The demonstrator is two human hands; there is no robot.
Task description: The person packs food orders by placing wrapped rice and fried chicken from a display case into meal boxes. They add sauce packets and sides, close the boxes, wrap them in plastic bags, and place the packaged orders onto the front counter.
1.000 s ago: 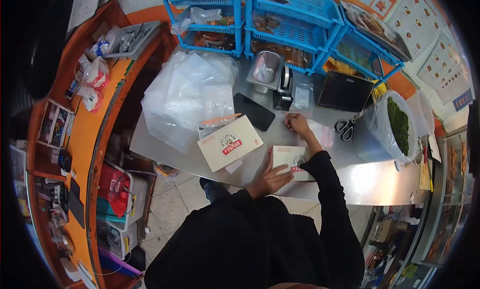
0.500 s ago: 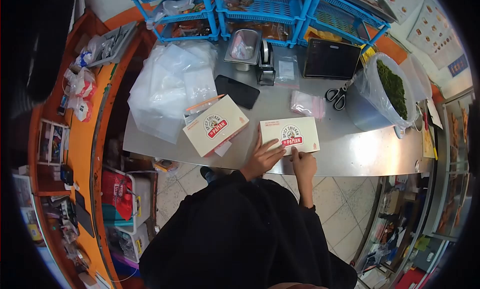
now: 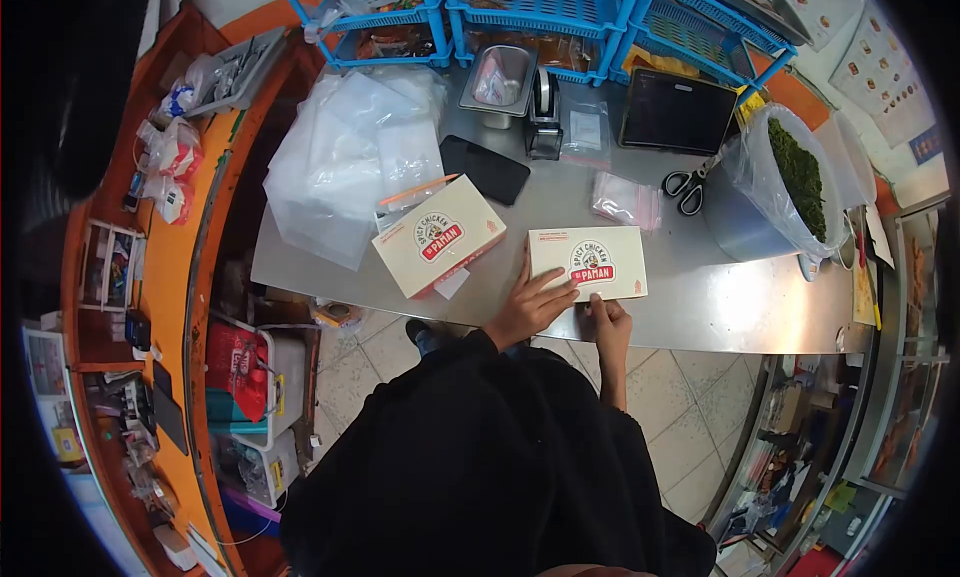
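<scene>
A cream food box printed "Spicy Chicken di Paman" lies closed near the table's front edge. My left hand grips its left front corner, with fingers over the lid and one along the left side. At the middle of the front edge, my right hand is closed, fingers curled and the thumb and fingertip pressed against the box's edge. A second, matching box sits tilted to the left, untouched. A white slip of paper sticks out beside its front side.
Clear plastic bags are heaped at the left of the metal table. Behind the boxes are a phone, a tape dispenser, small plastic packets, scissors, a tablet and a bucket of green flakes.
The whole view has shifted slightly, moving the table items a little to the right. Both hands stay on the same box; the right fingers remain curled at its front edge.
</scene>
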